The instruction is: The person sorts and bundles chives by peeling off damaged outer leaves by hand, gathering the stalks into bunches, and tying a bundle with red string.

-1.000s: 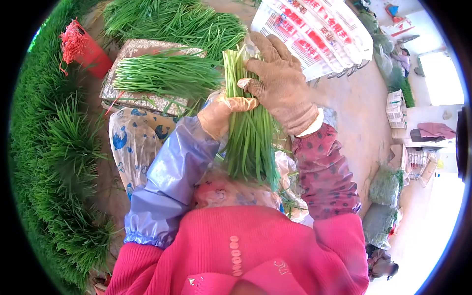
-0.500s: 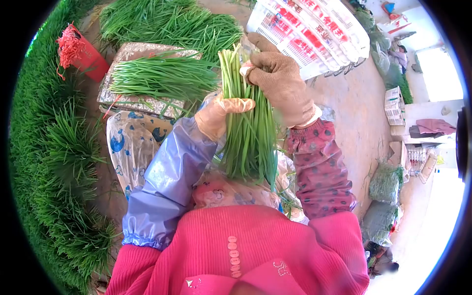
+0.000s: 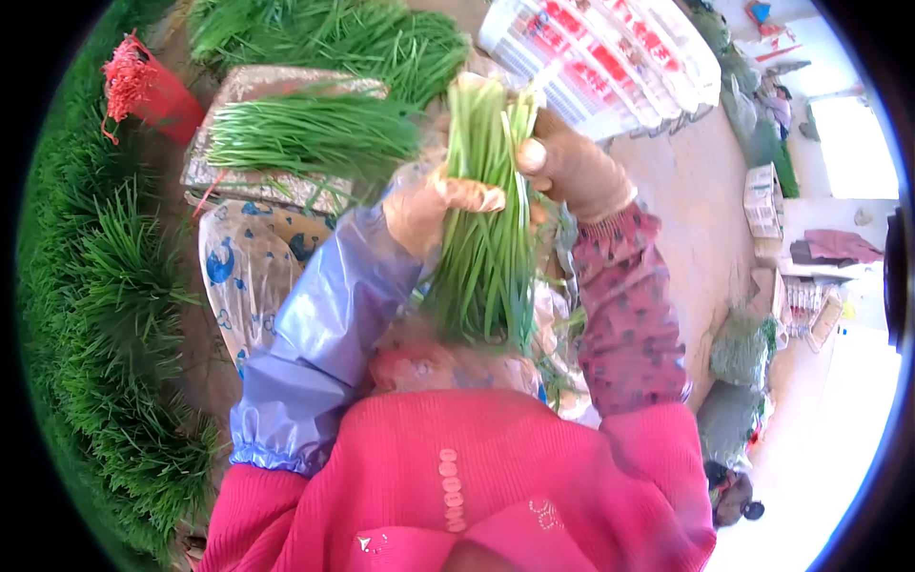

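Observation:
Upright before my chest is a bunch of garlic chives (image 3: 486, 238), pale cut ends at the top and green leaves hanging down. My left hand (image 3: 429, 205), in a light tan glove, is wrapped around its middle, with the thumb lying across the front. My right hand (image 3: 581, 172), in a brown knit glove with a whitish thumb tip, grips the upper right side near the stem ends. The right fingers are mostly hidden behind the stalks.
Left of the bunch, more chives (image 3: 305, 133) lie on a patterned block (image 3: 243, 86). A red container (image 3: 167, 100) holds red ties. Loose greens (image 3: 334, 43) cover the floor behind, and a white crate (image 3: 610, 57) with red print stands at the back right. Thick greenery (image 3: 95, 315) lines the left.
My right hand has moved down from the front of the stem ends to the bunch's right side, its fingers now behind the stalks. The left hand keeps its hold.

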Available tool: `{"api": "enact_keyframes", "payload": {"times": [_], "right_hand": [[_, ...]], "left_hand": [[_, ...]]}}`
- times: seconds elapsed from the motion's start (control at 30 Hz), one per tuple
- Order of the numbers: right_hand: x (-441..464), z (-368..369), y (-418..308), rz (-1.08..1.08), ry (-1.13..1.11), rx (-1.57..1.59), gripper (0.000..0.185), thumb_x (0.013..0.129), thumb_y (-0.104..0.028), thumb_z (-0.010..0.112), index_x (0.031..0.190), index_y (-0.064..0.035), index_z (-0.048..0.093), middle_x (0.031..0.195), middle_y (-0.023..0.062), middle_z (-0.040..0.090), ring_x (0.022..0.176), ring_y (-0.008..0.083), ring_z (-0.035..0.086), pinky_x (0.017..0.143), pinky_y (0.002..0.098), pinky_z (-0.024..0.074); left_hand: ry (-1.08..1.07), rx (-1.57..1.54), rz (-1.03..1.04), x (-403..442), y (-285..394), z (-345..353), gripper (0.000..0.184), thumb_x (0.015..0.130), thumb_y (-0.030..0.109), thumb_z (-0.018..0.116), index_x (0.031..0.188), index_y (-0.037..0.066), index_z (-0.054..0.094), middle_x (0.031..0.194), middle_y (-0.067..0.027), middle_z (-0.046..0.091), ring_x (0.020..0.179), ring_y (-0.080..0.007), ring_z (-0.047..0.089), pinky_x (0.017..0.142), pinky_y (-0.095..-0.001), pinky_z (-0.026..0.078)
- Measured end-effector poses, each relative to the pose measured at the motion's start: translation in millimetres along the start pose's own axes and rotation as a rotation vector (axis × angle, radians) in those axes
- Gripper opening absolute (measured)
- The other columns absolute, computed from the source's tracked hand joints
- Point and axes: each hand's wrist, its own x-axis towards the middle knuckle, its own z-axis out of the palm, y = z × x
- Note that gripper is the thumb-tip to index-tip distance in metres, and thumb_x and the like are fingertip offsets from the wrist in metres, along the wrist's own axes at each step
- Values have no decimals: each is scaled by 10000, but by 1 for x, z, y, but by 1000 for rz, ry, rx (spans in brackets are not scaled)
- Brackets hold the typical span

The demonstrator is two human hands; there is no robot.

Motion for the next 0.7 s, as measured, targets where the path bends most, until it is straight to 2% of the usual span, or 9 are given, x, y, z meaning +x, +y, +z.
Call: {"api": "enact_keyframes", "payload": {"times": [0.17, 0.2, 0.23, 0.27, 0.47, 0.53, 0.6, 0.67, 0.7], "right_hand": [[-3, 11, -32, 117, -11, -76, 467, 809, -206, 719, 1213, -14, 585, 1103, 184, 641, 1051, 225, 610, 917, 348, 495], [-3, 5, -39, 74, 14, -203, 447, 803, -244, 724, 1167, -9, 612, 1085, 187, 646, 1049, 233, 610, 909, 346, 493], [-6, 26, -66, -77, 248, -370, 200, 798, 22, 667, 994, -14, 645, 892, 65, 663, 821, 172, 648, 741, 316, 543], [-6, 9, -69, -99, 243, -358, 236, 778, 26, 687, 1009, -9, 650, 915, 75, 671, 855, 178, 656, 754, 311, 539], [-44, -16, -147, -677, 287, -482, 217, 825, -12, 622, 1037, -13, 576, 920, 95, 669, 839, 231, 660, 780, 390, 569], [-67, -47, -162, -600, 477, -537, 198, 824, -36, 636, 1016, -20, 590, 894, 77, 665, 808, 213, 647, 760, 376, 562], [-76, -88, -166, -311, 964, -1012, 124, 808, -57, 678, 925, -37, 645, 820, 25, 651, 748, 147, 606, 676, 303, 515], [-79, -112, -145, -419, 799, -1092, 118, 794, -43, 702, 906, -36, 668, 789, 1, 639, 710, 116, 590, 660, 286, 493], [-76, -83, -127, -469, 1014, -948, 138, 797, -79, 722, 922, -36, 681, 805, 4, 651, 729, 119, 606, 672, 284, 494]], "left_hand": [[-93, 520, 164, 33, 15, -11, 337, 818, 51, 671, 1139, -32, 612, 1083, -173, 665, 1015, -261, 646, 914, -349, 523], [-26, 708, 101, 42, 22, -3, 358, 817, 53, 669, 1161, -17, 604, 1080, -153, 667, 1022, -246, 642, 902, -336, 518], [29, 903, 26, 51, 30, 5, 380, 815, 56, 667, 1183, -2, 596, 1077, -133, 670, 1030, -231, 638, 889, -322, 514], [70, 1086, -59, 59, 39, 14, 402, 814, 58, 665, 1206, 13, 588, 1074, -112, 672, 1038, -217, 634, 877, -309, 510], [500, 1943, 496, 80, 21, -72, 718, 779, 116, 688, 1420, 51, 371, 1199, -211, 610, 1125, -316, 588, 968, -351, 455], [599, 1978, -52, 58, 39, -43, 800, 781, 184, 717, 1457, 61, 307, 1292, -241, 536, 1202, -325, 532, 1026, -362, 416], [547, 2052, -242, 45, 49, -50, 862, 758, 335, 706, 1467, 122, 265, 1158, -254, 600, 1107, -366, 583, 965, -420, 458], [496, 2244, -300, 31, 55, -61, 870, 771, 393, 706, 1462, 95, 270, 1219, -269, 562, 1150, -383, 551, 996, -419, 431], [505, 2258, -260, 31, 57, -51, 870, 771, 393, 706, 1462, 95, 270, 1219, -269, 562, 1150, -383, 551, 996, -419, 431]]}}
